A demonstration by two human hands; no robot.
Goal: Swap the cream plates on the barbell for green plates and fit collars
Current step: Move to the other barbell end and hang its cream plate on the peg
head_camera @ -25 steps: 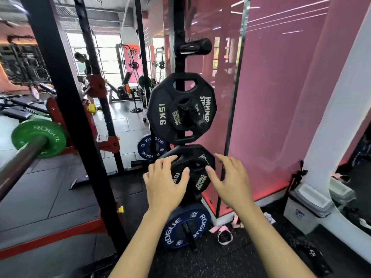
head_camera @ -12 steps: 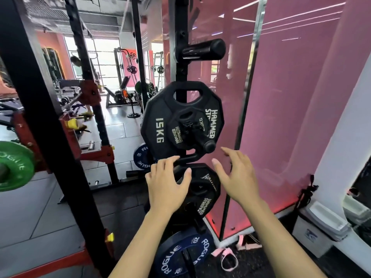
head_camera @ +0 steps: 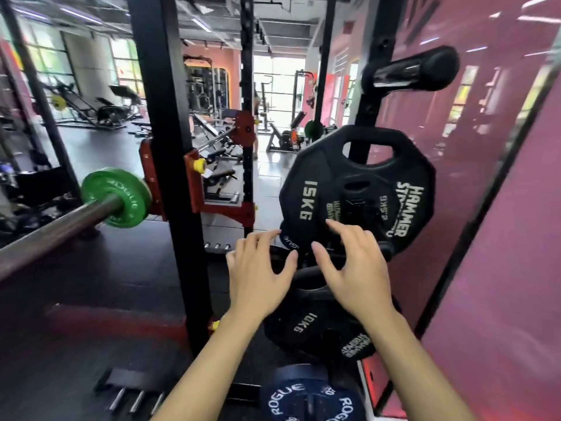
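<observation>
A green plate (head_camera: 117,197) sits on the steel barbell (head_camera: 54,226) at the left, which rests in the rack. My left hand (head_camera: 258,278) and my right hand (head_camera: 355,271) hover with spread fingers in front of the plate storage post, holding nothing. They are level with the bottom of the black 15 kg plate (head_camera: 358,192) and above the black 10 kg plate (head_camera: 315,326). No cream plate and no collar can be made out.
A black rack upright (head_camera: 170,177) stands between the barbell and the stored plates. An empty storage peg (head_camera: 413,69) sticks out above. A blue plate (head_camera: 309,396) hangs at the bottom. A pink glass wall (head_camera: 485,208) closes the right side.
My view has swung left and up, bringing the green plate and barbell further into view. Both hands have risen from the 10 kg plate towards the lower edge of the 15 kg plate.
</observation>
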